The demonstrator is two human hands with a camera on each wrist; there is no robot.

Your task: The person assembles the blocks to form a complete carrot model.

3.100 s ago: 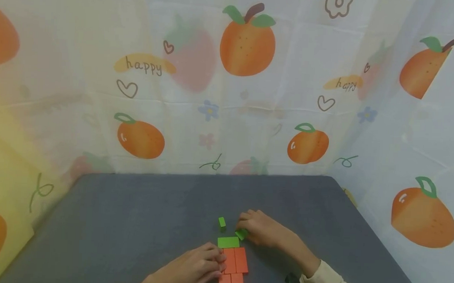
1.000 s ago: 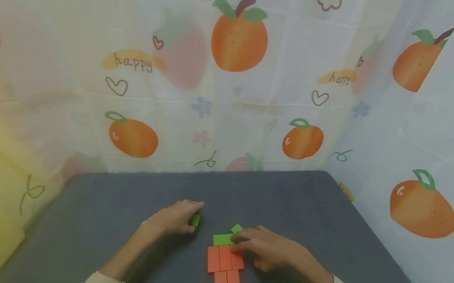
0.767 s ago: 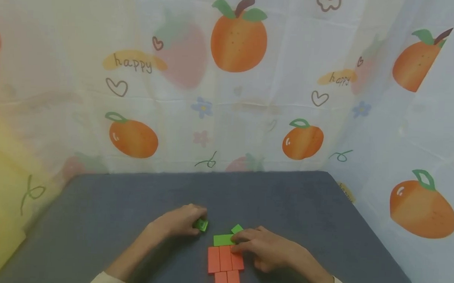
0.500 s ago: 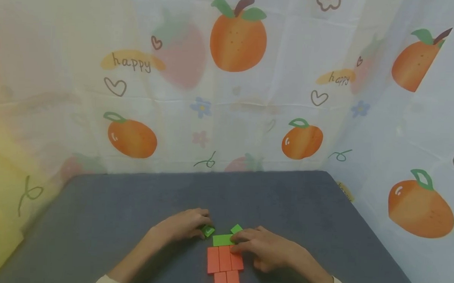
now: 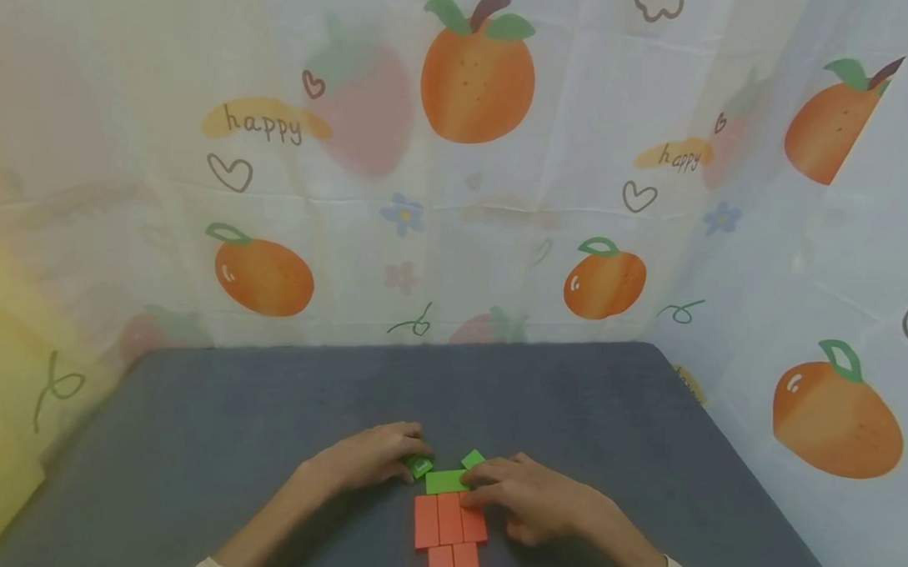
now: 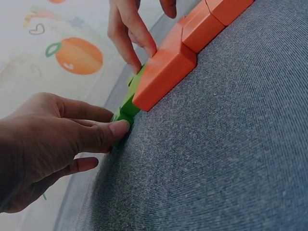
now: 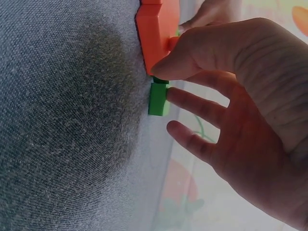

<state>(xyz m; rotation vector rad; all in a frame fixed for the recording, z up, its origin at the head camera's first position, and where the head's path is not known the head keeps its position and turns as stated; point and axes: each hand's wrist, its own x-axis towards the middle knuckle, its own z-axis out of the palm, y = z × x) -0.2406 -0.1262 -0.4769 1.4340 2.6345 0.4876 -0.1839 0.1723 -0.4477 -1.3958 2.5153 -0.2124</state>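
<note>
My left hand pinches a small green block between thumb and fingers, at the left end of a flat green block. That flat block lies against the far end of a row of orange blocks. My right hand rests its fingertips on the right part of the flat green block and the nearby orange one, fingers loosely spread. Just beyond those fingertips sits another small green block, turned at an angle; the right wrist view shows this green block beside the fingers.
Two smaller orange blocks continue the row toward me, with another cut off by the frame's lower edge. The dark grey table extends around the blocks. A fruit-print curtain hangs behind it and along both sides.
My left hand has left the orange blocks, picked up the small green block and brought it rightward to the flat green block's end. My right hand has let go of its green block.
</note>
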